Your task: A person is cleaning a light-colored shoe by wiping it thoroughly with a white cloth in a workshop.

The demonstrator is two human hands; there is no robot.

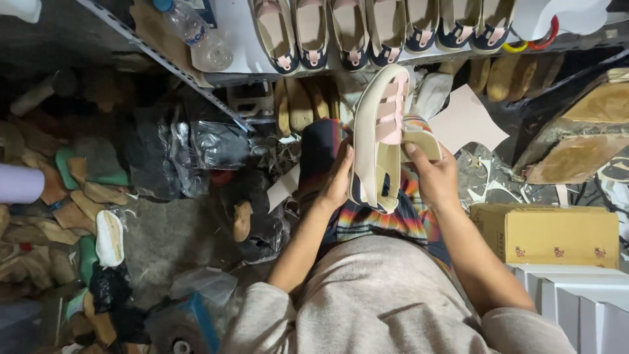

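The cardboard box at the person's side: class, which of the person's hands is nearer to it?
Right. The right hand grips the sandal just up and left of the cardboard box; the left hand holds the sandal's far side, farther from the box.

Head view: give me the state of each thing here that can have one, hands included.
Sandal: held up over the lap, sole edge facing the camera.
Left hand: gripping the sandal's left side.
Right hand: gripping the sandal's right side, thumb on a cream piece.
Plastic bottle: lying on the shelf, cap on.
Row of shoes: lined up on the shelf.
Cardboard box: closed.
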